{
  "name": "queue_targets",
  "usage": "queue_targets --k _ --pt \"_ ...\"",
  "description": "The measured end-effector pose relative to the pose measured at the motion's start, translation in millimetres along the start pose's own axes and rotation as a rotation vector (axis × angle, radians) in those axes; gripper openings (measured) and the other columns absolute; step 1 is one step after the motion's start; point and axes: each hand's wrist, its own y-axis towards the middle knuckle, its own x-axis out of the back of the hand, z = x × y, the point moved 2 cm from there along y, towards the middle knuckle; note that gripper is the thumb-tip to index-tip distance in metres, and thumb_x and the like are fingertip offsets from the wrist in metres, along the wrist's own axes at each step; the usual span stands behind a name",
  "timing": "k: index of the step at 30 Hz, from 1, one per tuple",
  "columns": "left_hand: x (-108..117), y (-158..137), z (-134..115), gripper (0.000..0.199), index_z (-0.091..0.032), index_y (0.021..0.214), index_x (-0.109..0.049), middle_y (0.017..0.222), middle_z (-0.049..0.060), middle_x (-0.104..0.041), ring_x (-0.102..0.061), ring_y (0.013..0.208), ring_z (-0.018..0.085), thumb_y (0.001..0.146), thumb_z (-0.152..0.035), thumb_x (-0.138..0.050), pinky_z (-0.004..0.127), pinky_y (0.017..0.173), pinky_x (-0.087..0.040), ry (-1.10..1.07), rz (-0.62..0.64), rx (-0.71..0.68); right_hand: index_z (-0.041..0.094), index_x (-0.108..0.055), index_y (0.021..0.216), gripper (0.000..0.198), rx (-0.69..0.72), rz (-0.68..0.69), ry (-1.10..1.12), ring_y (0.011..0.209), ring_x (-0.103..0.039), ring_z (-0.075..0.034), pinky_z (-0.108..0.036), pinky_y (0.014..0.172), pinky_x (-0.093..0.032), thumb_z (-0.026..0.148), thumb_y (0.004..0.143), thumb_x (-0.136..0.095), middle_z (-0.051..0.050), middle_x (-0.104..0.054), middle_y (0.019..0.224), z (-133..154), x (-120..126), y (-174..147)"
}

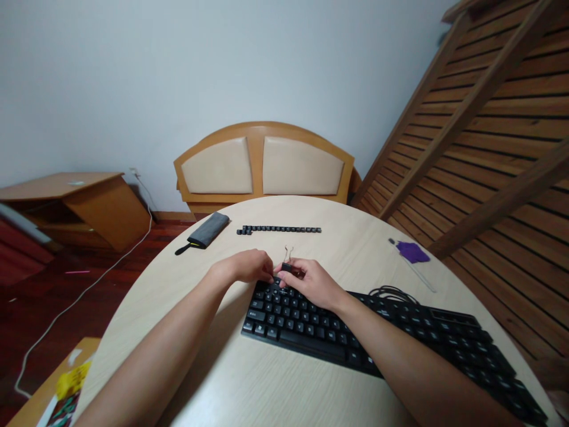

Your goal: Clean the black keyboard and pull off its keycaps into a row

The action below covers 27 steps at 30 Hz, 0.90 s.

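A black keyboard (306, 323) lies at an angle on the round table, its cable end at the back. My right hand (311, 281) is closed over its upper left part, fingers around a wire keycap puller (287, 267) with a black body and two thin prongs pointing up and away. My left hand (255, 267) is at the keyboard's upper left corner, its fingers curled together and close to my right fingertips. Whatever those left fingers pinch is hidden. Beyond both hands, several black keycaps (284, 229) sit in a line, with a short second row at the left end.
A grey pouch (212, 230) with a black strap lies at the table's back left. Near the right edge are a purple cloth (413, 252) and a thin brush (415, 270). The coiled cable (393, 292) rests behind the keyboard. A wooden headboard (256, 160) stands beyond the table (213, 367).
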Motion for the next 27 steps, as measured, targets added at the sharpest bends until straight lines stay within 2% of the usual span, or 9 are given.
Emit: queue_targets --k 14,21,23,27 --pt "-1.5 1.2 2.0 0.011 -0.016 0.078 -0.073 0.065 0.000 -0.066 -0.051 0.060 0.012 0.080 -0.024 -0.065 0.021 0.054 -0.033 -0.006 -0.002 -0.020 0.017 -0.070 0.110 0.031 0.007 0.032 -0.050 0.078 -0.068 -0.018 -0.028 0.073 -0.052 0.037 0.090 -0.061 -0.005 -0.073 0.081 2.7 0.3 -1.7" --pt "-0.7 -0.1 0.7 0.014 -0.016 0.083 -0.074 0.069 0.001 -0.068 -0.054 0.063 0.013 0.082 -0.027 -0.065 0.020 0.055 -0.034 -0.007 -0.009 -0.011 0.016 -0.070 0.109 0.032 0.007 0.018 -0.055 0.077 -0.068 -0.017 -0.028 0.074 -0.052 0.040 0.092 -0.058 -0.004 -0.073 0.080 3.2 0.7 -1.1" --pt "-0.7 0.1 0.8 0.014 -0.015 0.084 -0.075 0.068 0.001 -0.067 -0.054 0.062 0.013 0.081 -0.026 -0.065 0.020 0.055 -0.034 -0.005 -0.008 -0.005 0.016 -0.071 0.104 0.033 0.012 0.005 -0.064 0.078 -0.068 -0.017 -0.029 0.075 -0.051 0.043 0.093 -0.056 -0.004 -0.073 0.079 3.8 0.9 -0.9" --pt "-0.7 0.7 1.0 0.014 -0.016 0.084 -0.076 0.066 0.001 -0.067 -0.053 0.063 0.013 0.081 -0.025 -0.066 0.021 0.056 -0.034 -0.007 0.000 -0.004 0.017 -0.071 0.083 0.039 0.038 -0.012 -0.106 0.080 -0.067 -0.018 -0.029 0.078 -0.050 0.048 0.095 -0.052 -0.005 -0.073 0.081 6.4 1.1 -0.5"
